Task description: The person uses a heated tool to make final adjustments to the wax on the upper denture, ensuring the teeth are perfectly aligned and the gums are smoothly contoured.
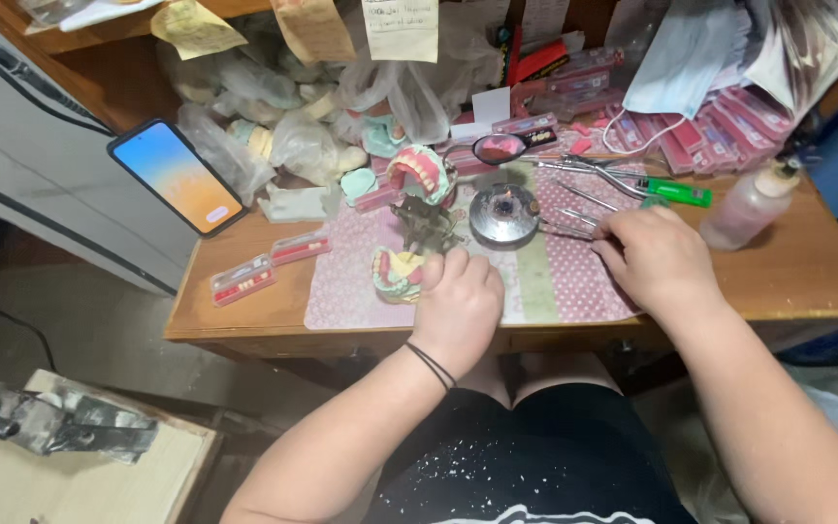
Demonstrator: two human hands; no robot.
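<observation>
Head view: left hand is curled in a loose fist, grip closed against a denture model with pink gums and pale base; fingers touch its right side, though whether they fully clamp it I cannot tell. Black band sits on that wrist. Right hand lies palm down, fingertips bunched on thin metal instruments; grip looks pinched together on one of them, exact tool hidden under the fingers.

Landmark: round metal burner dish, mid-bench.
- Denture model: just below-left of the dish, on the pink dotted mat.
- Metal articulator frame: directly left of the dish, with a second pink-and-teal denture set above it.
- Instruments: fan out right of the dish, tips pointing at it.
- Green lighter: further right of the dish, beyond the instruments.
- Plastic squeeze bottle: far right of the dish, tilted.
- Small mirror-like spoon with pink wax: just above the dish.
- Red tooth-card strips: well left of the dish, on bare wood of the bench.
- Smartphone: far left, screen lit, hanging over the bench edge.
- Clear bags with plaster casts: up-left of the dish.
- Blue face mask: up-right of the dish.
</observation>
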